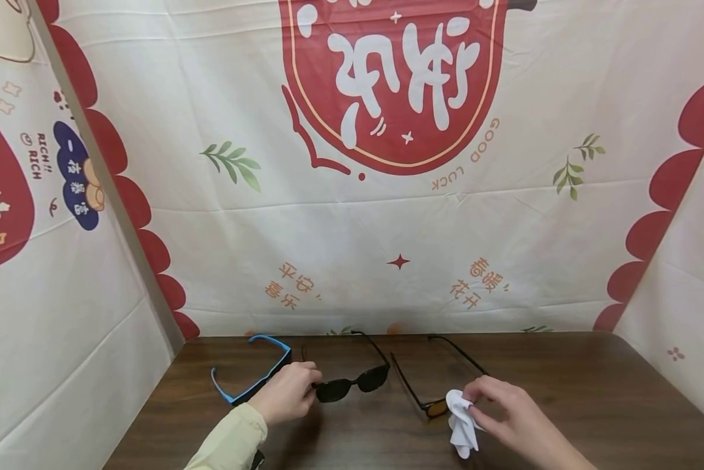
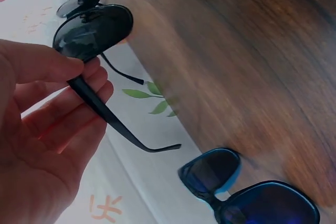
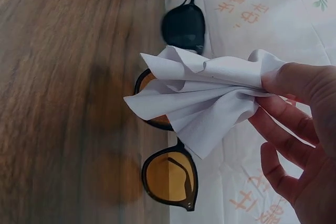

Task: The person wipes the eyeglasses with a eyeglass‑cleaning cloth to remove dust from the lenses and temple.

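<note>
So, three pairs of shades are sitting in a row on the table [image 1: 352, 447], all with their arms unfolded. The left hand [image 1: 290, 390] is pinching the black pair [image 1: 373, 378], the middle one, near a hinge, between thumb and fingers. I can't tell if that pair is resting its weight on the wood or being lifted a bit.

The right hand [image 1: 516, 411] is pinching a bunched white cloth [image 1: 462, 424], its folds fanning out over part of the amber pair [image 1: 436, 408]. Can't tell if the cloth is actually touching that lens or just hanging in front of it.

The blue pair [image 2: 270, 207] is lying beyond the black one on the left, just beside the left hand, and neither hand seems to be gripping it.

Progress-wise, I'm guessing it's somewhere early: cloth and black pair are both in hand, but they're staying apart, so they're not meeting yet. Nothing is showing whether any lens is done, so possibly all three are waiting.
</note>
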`<state>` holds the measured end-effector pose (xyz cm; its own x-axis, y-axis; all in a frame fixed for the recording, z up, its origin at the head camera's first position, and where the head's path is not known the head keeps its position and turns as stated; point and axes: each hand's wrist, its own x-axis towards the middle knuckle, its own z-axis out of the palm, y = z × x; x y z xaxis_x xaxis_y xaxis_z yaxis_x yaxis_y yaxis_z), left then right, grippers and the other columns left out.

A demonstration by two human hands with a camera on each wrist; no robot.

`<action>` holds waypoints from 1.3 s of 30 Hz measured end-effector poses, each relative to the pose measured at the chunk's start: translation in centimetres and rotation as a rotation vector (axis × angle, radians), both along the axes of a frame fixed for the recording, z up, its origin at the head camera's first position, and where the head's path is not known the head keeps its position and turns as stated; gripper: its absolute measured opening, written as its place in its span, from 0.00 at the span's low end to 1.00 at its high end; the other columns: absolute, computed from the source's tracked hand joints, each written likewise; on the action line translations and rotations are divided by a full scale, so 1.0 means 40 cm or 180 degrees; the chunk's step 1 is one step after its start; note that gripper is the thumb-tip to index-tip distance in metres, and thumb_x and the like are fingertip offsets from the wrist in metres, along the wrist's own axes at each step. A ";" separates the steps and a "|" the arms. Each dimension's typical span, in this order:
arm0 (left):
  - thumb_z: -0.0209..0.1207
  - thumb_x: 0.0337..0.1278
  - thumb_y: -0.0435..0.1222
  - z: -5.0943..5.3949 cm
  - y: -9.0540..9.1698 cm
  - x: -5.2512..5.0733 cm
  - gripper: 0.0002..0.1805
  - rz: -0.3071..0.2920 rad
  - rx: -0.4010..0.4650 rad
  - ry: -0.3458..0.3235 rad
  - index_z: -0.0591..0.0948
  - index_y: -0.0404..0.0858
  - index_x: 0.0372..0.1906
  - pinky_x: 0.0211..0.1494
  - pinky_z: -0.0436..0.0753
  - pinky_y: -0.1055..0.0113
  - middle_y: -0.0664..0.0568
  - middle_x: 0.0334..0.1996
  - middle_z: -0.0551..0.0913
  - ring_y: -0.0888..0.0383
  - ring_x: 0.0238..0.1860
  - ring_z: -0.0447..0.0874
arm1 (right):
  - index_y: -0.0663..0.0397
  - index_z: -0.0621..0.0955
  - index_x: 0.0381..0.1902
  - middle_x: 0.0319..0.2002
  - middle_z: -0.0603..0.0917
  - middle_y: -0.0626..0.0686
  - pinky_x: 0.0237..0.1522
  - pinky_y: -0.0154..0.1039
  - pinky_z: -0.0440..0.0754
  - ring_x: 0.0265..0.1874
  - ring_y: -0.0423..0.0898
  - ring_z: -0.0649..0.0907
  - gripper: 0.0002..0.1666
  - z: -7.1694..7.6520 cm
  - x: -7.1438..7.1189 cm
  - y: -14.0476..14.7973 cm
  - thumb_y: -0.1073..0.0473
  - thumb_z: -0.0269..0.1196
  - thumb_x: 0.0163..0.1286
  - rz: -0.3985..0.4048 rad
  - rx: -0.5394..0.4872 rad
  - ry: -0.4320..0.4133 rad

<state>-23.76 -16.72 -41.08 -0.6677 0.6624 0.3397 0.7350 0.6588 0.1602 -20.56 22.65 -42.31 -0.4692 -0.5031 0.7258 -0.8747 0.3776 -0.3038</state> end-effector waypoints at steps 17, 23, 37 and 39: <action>0.64 0.48 0.27 0.097 0.094 0.060 0.05 -0.0058 0.1109 -0.0787 0.85 0.40 0.30 0.35 0.78 0.67 0.59 0.28 0.84 0.64 0.30 0.80 | 0.48 0.78 0.39 0.33 0.80 0.45 0.25 0.25 0.77 0.27 0.36 0.80 0.16 0.040 0.000 -0.102 0.71 0.67 0.59 -0.0062 -0.0282 -0.0333; 0.62 0.45 0.26 0.111 0.127 0.071 0.06 0.0145 0.1301 -0.1174 0.85 0.39 0.26 0.28 0.72 0.73 0.61 0.22 0.82 0.69 0.21 0.73 | 0.48 0.78 0.39 0.34 0.79 0.46 0.30 0.24 0.77 0.31 0.37 0.79 0.17 0.058 -0.006 -0.149 0.72 0.67 0.57 -0.0138 -0.0377 -0.0094; 0.64 0.37 0.27 0.129 0.171 0.096 0.04 0.0320 0.1516 -0.1531 0.84 0.39 0.19 0.24 0.69 0.72 0.62 0.17 0.78 0.68 0.21 0.69 | 0.51 0.79 0.33 0.33 0.75 0.41 0.29 0.32 0.77 0.29 0.40 0.77 0.17 0.080 -0.006 -0.282 0.74 0.70 0.50 -0.0876 -0.0460 0.0037; 0.64 0.36 0.27 0.127 0.174 0.099 0.04 0.0330 0.1532 -0.1590 0.83 0.38 0.19 0.24 0.68 0.72 0.62 0.16 0.77 0.68 0.21 0.69 | 0.50 0.79 0.34 0.34 0.76 0.41 0.28 0.32 0.77 0.29 0.39 0.77 0.17 0.075 -0.005 -0.291 0.74 0.70 0.50 -0.0870 -0.0497 0.0032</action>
<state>-19.81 -9.76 -36.01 -0.8719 0.4398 0.2153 0.4346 0.4925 0.7541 -20.78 11.02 -39.31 -0.5641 -0.2413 0.7897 -0.7505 0.5486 -0.3684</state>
